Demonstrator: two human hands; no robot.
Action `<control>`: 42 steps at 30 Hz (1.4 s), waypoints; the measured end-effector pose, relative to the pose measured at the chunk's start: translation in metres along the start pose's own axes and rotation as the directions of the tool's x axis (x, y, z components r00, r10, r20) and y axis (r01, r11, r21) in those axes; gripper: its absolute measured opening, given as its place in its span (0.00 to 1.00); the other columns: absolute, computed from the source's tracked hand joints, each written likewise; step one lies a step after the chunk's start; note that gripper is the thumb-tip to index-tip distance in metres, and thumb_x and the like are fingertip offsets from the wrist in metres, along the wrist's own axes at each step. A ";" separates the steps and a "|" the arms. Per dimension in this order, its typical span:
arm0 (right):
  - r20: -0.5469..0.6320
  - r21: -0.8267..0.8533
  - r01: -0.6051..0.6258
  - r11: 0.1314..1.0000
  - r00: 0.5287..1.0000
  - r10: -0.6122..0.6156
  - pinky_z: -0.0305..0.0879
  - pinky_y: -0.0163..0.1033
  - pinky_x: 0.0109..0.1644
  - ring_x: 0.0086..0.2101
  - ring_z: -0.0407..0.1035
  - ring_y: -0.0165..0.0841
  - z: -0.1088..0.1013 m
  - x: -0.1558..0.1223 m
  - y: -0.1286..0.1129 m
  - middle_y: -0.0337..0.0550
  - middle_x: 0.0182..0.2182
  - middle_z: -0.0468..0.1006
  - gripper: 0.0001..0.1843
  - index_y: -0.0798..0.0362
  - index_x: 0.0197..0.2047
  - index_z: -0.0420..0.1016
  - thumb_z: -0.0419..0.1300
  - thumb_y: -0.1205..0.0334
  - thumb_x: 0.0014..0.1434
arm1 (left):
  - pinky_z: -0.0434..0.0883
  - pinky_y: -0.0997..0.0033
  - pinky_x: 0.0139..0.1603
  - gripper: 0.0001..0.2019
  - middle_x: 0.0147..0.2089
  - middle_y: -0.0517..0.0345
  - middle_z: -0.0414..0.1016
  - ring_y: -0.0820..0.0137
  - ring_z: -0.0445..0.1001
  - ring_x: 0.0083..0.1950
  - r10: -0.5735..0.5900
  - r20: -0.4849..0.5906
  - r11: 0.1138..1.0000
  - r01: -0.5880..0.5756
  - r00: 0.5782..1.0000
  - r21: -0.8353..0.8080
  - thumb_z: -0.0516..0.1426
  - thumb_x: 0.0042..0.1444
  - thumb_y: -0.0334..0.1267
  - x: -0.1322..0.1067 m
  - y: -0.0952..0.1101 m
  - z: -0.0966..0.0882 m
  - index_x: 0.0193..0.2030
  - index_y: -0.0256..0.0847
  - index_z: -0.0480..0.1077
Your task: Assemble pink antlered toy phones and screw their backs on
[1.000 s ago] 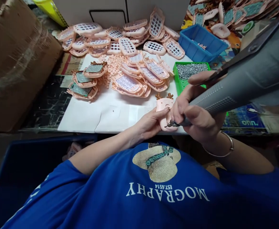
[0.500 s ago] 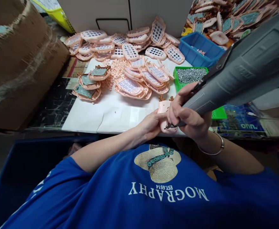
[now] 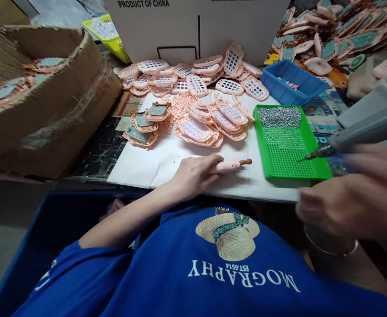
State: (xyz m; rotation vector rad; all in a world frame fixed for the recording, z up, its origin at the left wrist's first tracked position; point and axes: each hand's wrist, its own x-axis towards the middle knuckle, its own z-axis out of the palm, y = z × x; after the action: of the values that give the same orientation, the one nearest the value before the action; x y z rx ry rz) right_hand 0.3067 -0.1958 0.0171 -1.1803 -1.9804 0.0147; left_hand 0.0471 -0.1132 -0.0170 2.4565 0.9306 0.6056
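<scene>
My left hand (image 3: pixel 193 174) grips a pink toy phone case with brown antlers (image 3: pixel 230 165), held edge-on just above the white sheet (image 3: pixel 137 165) near the table's front edge. My right hand (image 3: pixel 352 200), blurred by motion, is closed round a grey electric screwdriver (image 3: pixel 365 132). The screwdriver's tip hovers over the near right corner of a green tray (image 3: pixel 288 152) that has a heap of small screws at its far end. The screwdriver is well to the right of the case.
Piles of pink keypad shells (image 3: pixel 200 94) cover the far table. A blue bin (image 3: pixel 291 83) stands behind the green tray. A brown cardboard box (image 3: pixel 44 101) with finished pieces is at the left, a white carton (image 3: pixel 196 22) behind, a blue crate (image 3: pixel 44 237) below.
My right hand has pulled the screwdriver off the case and swung right to the green tray. The left hand has turned the case onto its edge. The view has tilted up.
</scene>
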 end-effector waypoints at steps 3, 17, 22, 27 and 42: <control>-0.039 -0.047 0.190 0.981 0.981 -0.191 0.67 0.56 0.60 0.51 0.72 0.45 0.028 -0.002 -0.003 0.46 0.50 0.77 0.24 0.44 0.61 0.69 0.65 0.60 0.63 | 0.73 0.67 0.42 0.15 0.45 0.51 0.82 0.63 0.80 0.42 0.002 -0.061 0.999 -0.004 0.998 -0.046 0.60 0.58 0.35 -0.008 -0.009 0.008 0.52 0.39 0.71; 0.026 -0.096 0.196 0.976 0.981 -0.194 0.67 0.54 0.55 0.37 0.73 0.38 0.093 0.022 -0.006 0.37 0.36 0.84 0.06 0.42 0.43 0.79 0.61 0.61 0.66 | 0.73 0.62 0.49 0.15 0.48 0.46 0.82 0.60 0.80 0.47 -0.059 -0.052 0.958 0.042 0.997 -0.283 0.55 0.63 0.37 -0.004 -0.002 0.018 0.53 0.37 0.74; -0.093 0.008 0.052 0.999 0.994 -0.051 0.60 0.61 0.66 0.60 0.65 0.48 0.075 0.024 -0.008 0.45 0.56 0.75 0.15 0.41 0.55 0.75 0.60 0.50 0.66 | 0.69 0.56 0.63 0.19 0.61 0.43 0.76 0.59 0.74 0.62 0.003 -0.154 0.952 -0.050 0.988 -0.302 0.56 0.62 0.37 -0.016 -0.006 0.021 0.60 0.40 0.72; 0.309 0.534 -0.520 0.667 0.854 0.418 0.78 0.43 0.39 0.39 0.78 0.39 0.060 0.012 -0.006 0.48 0.38 0.80 0.32 0.50 0.66 0.63 0.59 0.43 0.66 | 0.49 0.48 0.76 0.20 0.66 0.54 0.72 0.60 0.62 0.73 0.104 -0.238 0.975 -0.146 0.966 -0.167 0.56 0.62 0.31 -0.032 -0.010 0.020 0.59 0.51 0.74; 0.228 0.445 -0.189 0.875 0.969 0.093 0.78 0.42 0.48 0.47 0.78 0.38 0.069 0.006 -0.002 0.47 0.47 0.83 0.12 0.49 0.50 0.80 0.66 0.60 0.62 | 0.72 0.64 0.54 0.17 0.51 0.47 0.81 0.63 0.79 0.51 -0.118 -0.095 0.895 0.064 0.988 -0.442 0.60 0.61 0.44 -0.044 -0.007 -0.002 0.54 0.40 0.74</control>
State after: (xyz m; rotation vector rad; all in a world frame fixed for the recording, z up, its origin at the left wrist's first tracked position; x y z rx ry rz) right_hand 0.2597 -0.1672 -0.0248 -1.0274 -1.9042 0.6751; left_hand 0.0128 -0.1392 -0.0299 1.9812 0.8394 0.8364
